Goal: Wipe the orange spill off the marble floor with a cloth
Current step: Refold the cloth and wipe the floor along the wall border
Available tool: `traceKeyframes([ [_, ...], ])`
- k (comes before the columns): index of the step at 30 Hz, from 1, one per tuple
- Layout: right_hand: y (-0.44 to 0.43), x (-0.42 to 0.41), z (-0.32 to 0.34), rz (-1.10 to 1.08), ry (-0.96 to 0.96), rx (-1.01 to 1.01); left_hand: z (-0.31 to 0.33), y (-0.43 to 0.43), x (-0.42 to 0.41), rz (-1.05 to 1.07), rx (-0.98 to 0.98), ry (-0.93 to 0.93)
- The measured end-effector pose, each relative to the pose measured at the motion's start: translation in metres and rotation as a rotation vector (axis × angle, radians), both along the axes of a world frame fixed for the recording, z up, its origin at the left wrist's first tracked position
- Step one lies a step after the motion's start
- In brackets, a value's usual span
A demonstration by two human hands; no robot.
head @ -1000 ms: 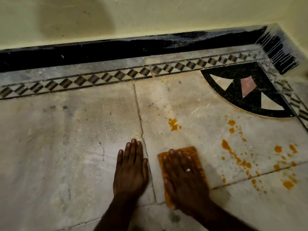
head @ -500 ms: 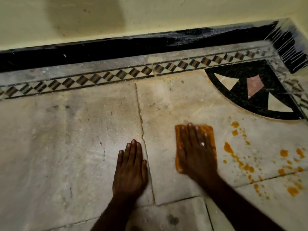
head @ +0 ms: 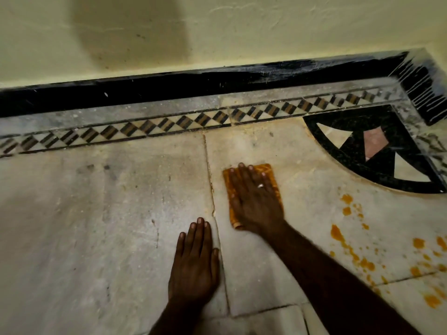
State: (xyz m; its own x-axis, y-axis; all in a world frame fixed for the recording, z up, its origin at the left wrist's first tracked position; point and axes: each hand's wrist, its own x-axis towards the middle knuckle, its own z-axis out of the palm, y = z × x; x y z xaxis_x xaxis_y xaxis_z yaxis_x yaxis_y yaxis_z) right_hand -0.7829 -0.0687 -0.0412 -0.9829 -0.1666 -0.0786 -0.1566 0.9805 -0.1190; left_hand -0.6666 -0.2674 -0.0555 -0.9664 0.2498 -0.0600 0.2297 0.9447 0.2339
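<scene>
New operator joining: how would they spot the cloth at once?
Start at the black fan inlay, far right. Left of it, the right hand presses flat on the cloth. It is one orange rectangle; the spill to its right is scattered drops.

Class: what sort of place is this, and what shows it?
Probably an indoor room corner, perhaps a home: marble floor with inlaid diamond border, black skirting, painted plaster wall.

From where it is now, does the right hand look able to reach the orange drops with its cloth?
Probably yes: the right hand presses the cloth flat, and only bare marble separates it from the orange spill. The left hand rests clear, on the other side.
</scene>
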Motion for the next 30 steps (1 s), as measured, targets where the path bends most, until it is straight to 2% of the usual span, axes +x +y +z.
traceKeyframes([
  [4, 0.042, 0.026, -0.003, -0.273, 0.032, 0.045, -0.002, 0.0, 0.0, 0.005, 0.005, 0.002],
  [7, 0.045, 0.081, -0.003, -0.371, 0.036, 0.079, -0.004, 0.0, 0.001, 0.01, 0.0, 0.015],
  [11, -0.01, 0.134, -0.003, -0.185, 0.053, 0.065, -0.004, 0.003, 0.002, 0.009, 0.012, 0.037],
  [13, -0.026, 0.109, -0.003, -0.004, 0.068, 0.008, -0.003, 0.002, 0.002, -0.007, 0.025, 0.056],
  [15, -0.024, 0.067, -0.005, 0.087, 0.089, -0.01, -0.002, 0.001, 0.001, -0.022, 0.025, 0.072],
  [20, 0.03, 0.022, -0.009, -0.11, 0.022, 0.007, -0.002, 0.0, 0.001, -0.012, -0.029, 0.013],
  [25, 0.065, 0.096, -0.008, -0.325, 0.056, 0.064, -0.001, 0.001, 0.0, 0.004, -0.041, -0.02],
  [27, 0.055, 0.142, -0.005, -0.315, 0.062, 0.09, 0.0, 0.003, 0.001, 0.012, -0.044, -0.038],
  [30, 0.016, 0.187, -0.004, -0.147, 0.097, 0.043, 0.002, 0.004, 0.001, 0.027, -0.038, -0.062],
])
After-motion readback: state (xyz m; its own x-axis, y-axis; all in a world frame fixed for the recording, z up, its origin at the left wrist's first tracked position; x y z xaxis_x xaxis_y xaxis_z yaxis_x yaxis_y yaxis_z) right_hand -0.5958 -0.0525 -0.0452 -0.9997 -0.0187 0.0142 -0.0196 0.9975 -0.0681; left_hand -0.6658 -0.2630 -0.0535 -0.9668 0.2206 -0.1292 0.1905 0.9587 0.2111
